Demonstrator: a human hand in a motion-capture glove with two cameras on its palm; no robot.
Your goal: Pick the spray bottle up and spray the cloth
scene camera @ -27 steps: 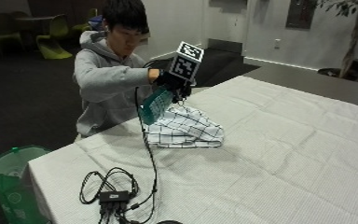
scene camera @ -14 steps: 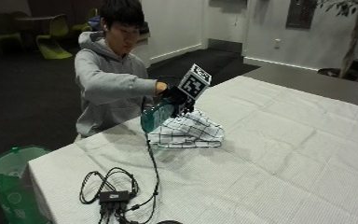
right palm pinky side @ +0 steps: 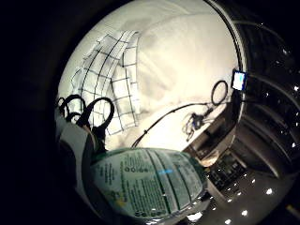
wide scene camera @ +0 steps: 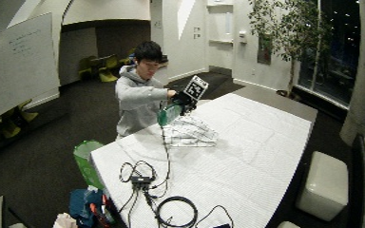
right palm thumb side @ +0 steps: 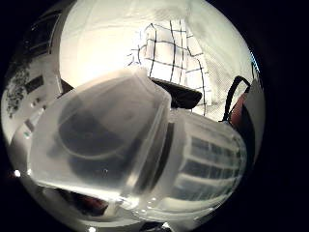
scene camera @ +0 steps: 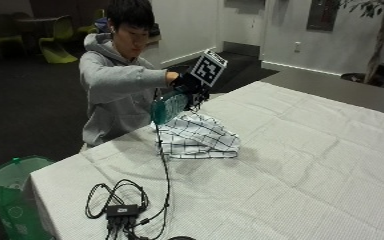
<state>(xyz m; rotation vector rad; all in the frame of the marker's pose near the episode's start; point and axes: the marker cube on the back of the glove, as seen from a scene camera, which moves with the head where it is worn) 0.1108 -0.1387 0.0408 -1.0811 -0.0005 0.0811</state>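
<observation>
A white cloth (scene camera: pixel 198 137) with a black grid lies crumpled on the white-covered table (scene camera: pixel 298 150) near the person's side. My gloved right hand (scene camera: pixel 187 89) grips a green spray bottle (scene camera: pixel 168 106), held tilted just above the cloth's near end. The bottle's labelled body (right palm pinky side: pixel 150 185) fills the little finger side palm view, with the cloth (right palm pinky side: pixel 115 82) below it. In the thumb side palm view the bottle's clear spray head (right palm thumb side: pixel 106 145) is close up and the cloth (right palm thumb side: pixel 174 58) lies beyond it. The same spray bottle (wide scene camera: pixel 168 113) and cloth (wide scene camera: pixel 192 133) show small in the wide outside view.
A black cable hub with looped cords (scene camera: pixel 122 207) lies near the table's front corner. A green bin (scene camera: pixel 9 192) stands on the floor beside that corner. A white stool (wide scene camera: pixel 325 183) stands on the far side of the table.
The hand with the bottle has dropped from higher above the cloth to just over it, and the bottle has tilted more toward the cloth.
</observation>
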